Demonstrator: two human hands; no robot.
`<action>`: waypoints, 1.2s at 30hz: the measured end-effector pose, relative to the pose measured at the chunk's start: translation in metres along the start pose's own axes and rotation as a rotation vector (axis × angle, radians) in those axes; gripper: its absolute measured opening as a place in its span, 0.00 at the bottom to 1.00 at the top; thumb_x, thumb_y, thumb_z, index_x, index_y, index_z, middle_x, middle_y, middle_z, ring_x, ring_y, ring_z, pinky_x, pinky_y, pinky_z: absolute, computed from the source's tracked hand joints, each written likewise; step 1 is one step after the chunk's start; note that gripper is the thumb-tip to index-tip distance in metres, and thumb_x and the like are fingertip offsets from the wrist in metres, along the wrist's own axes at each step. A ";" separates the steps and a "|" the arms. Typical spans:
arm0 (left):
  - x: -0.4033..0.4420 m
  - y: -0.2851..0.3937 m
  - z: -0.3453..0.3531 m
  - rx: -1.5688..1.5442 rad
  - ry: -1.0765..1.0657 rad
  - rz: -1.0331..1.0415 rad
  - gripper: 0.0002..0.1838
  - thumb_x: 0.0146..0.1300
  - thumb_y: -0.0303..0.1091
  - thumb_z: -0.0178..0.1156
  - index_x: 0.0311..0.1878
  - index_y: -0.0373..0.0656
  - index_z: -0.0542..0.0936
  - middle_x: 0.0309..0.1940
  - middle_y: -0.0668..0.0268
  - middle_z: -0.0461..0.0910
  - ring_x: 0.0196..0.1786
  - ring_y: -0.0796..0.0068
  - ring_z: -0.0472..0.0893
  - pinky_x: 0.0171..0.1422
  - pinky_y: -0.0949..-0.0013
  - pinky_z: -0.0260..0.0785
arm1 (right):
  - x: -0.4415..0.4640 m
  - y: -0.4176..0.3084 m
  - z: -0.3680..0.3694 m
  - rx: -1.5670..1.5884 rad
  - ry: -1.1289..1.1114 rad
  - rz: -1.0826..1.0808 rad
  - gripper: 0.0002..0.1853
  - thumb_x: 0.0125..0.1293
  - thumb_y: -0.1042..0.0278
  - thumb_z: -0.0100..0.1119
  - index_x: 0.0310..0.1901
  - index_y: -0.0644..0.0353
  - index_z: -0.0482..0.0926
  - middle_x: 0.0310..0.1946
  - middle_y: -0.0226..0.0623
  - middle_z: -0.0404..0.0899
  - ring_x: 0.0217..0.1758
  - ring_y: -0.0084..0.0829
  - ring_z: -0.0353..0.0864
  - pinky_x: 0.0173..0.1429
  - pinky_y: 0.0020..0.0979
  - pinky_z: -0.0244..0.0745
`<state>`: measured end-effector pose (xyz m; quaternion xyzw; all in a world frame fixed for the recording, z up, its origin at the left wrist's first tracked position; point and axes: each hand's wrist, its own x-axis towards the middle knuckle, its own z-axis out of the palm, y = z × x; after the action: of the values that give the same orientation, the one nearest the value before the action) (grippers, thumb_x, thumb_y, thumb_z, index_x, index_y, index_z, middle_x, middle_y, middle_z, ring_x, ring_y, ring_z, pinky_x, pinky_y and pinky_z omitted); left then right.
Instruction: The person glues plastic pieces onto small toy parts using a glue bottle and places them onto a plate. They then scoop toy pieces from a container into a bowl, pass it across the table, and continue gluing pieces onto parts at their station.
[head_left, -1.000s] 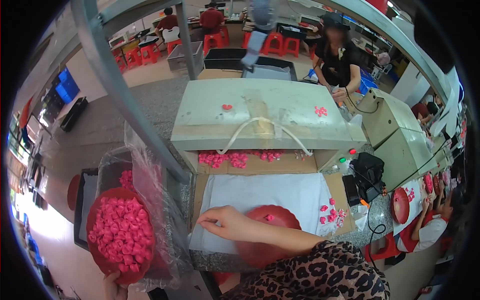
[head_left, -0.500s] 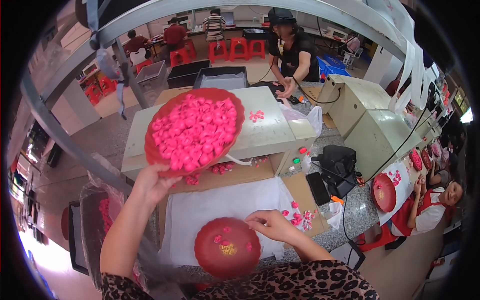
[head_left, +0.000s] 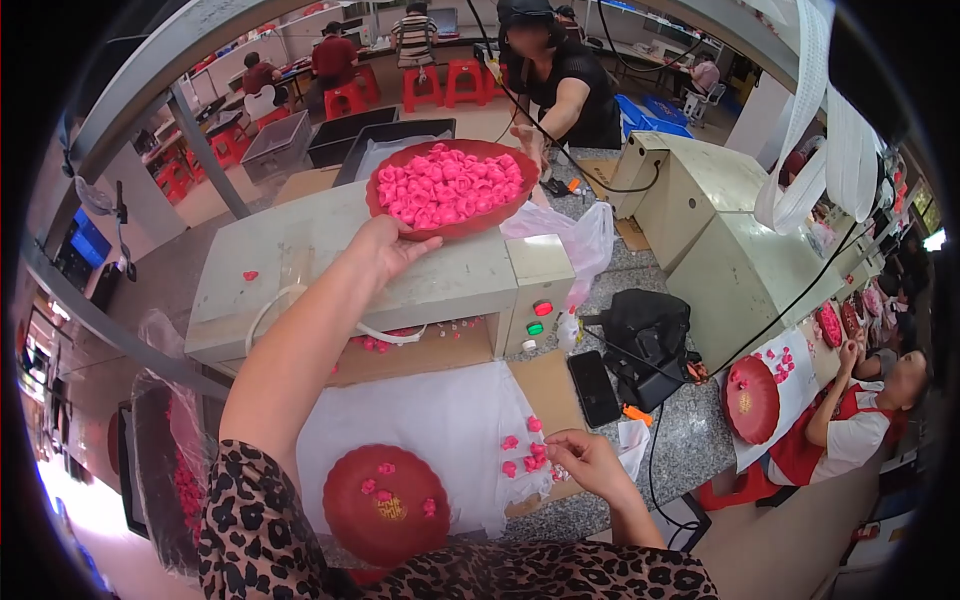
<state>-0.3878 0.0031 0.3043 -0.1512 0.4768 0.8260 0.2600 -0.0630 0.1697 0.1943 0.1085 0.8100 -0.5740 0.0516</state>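
Note:
My left hand (head_left: 392, 248) grips the near edge of a red scalloped plate (head_left: 470, 228), held up over the pale machine. Many pink flower-shaped pieces (head_left: 450, 185) are heaped on it. A co-worker's hand (head_left: 532, 148) is at the plate's far right edge; whether it touches cannot be made out. My right hand (head_left: 592, 465) is closed in a pinch beside several loose pink pieces (head_left: 510, 467) at the white cloth's right edge. Anything between its fingertips is unclear. A second red plate (head_left: 350, 515), with a gold mark and a few pink pieces, lies on the white cloth (head_left: 430, 415).
The pale machine (head_left: 270, 260) has red and green buttons. A phone (head_left: 595, 388) and a black bag (head_left: 645, 340) lie to its right. A plastic-lined bin (head_left: 165, 450) stands at the left. Metal frame bars and hanging white straps (head_left: 800, 150) are overhead. Another person sits at right.
My left hand has moved the full plate away and to the right, towards the co-worker, whose hand is now beside it. My right hand has shifted right from the lower plate to the loose pieces.

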 end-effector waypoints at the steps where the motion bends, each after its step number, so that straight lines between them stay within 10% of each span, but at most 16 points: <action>1: 0.002 -0.003 0.003 -0.001 0.003 -0.004 0.17 0.56 0.19 0.34 0.50 0.35 0.62 0.45 0.48 0.67 0.46 0.52 0.72 0.45 0.52 0.73 | 0.000 0.004 -0.004 0.000 -0.002 0.004 0.10 0.58 0.70 0.53 0.38 0.68 0.75 0.24 0.28 0.75 0.25 0.13 0.70 0.30 0.16 0.65; 15: 0.003 -0.025 0.087 0.005 -0.286 0.140 0.18 0.62 0.31 0.44 0.49 0.27 0.57 0.50 0.45 0.62 0.54 0.49 0.66 0.57 0.53 0.64 | 0.002 0.042 -0.065 0.304 0.309 -0.011 0.09 0.59 0.73 0.50 0.38 0.70 0.73 0.25 0.33 0.75 0.29 0.20 0.74 0.36 0.20 0.70; 25: -0.096 -0.066 0.035 0.636 -0.373 0.228 0.14 0.59 0.28 0.47 0.47 0.34 0.68 0.34 0.59 0.75 0.31 0.74 0.77 0.36 0.74 0.74 | -0.007 0.065 -0.120 0.350 0.580 -0.150 0.09 0.59 0.70 0.52 0.36 0.68 0.74 0.24 0.32 0.75 0.27 0.19 0.74 0.34 0.19 0.70; 36: -0.171 -0.097 -0.065 0.632 -0.192 0.312 0.10 0.58 0.27 0.47 0.43 0.38 0.69 0.30 0.62 0.75 0.27 0.75 0.77 0.32 0.74 0.73 | -0.028 0.160 -0.101 0.108 0.562 -0.040 0.14 0.51 0.75 0.52 0.41 0.70 0.71 0.24 0.33 0.74 0.27 0.20 0.73 0.33 0.20 0.69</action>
<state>-0.1918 -0.0620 0.2886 0.0897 0.6993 0.6779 0.2083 0.0059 0.3125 0.0877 0.2498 0.7629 -0.5645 -0.1923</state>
